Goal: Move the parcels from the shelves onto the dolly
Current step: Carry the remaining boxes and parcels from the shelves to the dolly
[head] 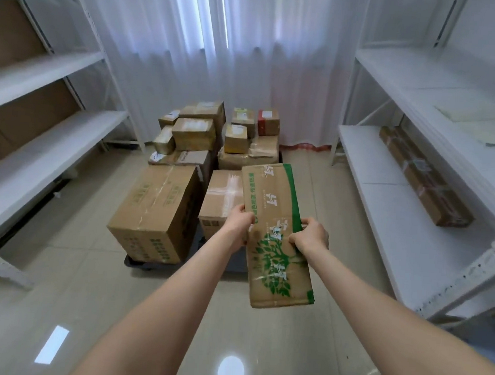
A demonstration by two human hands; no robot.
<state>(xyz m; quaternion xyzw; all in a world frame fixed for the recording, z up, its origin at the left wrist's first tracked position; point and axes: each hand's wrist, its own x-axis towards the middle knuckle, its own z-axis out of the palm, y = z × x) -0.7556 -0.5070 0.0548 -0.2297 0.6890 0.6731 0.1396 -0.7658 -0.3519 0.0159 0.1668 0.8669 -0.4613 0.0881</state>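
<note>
Our left hand [239,223] and right hand [310,236] each grip a side edge of the green-printed carton [270,189], fingers curled, mid-air near the parcel-stacked dolly [145,265].

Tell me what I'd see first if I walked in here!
First you'd spot the tree-print box, right in the middle, gripped by the left hand and the right hand. Just behind it, a big pile of brown parcels sits on the dolly, in front of the white curtain. One long parcel lies on the low shelf at the right.
</note>
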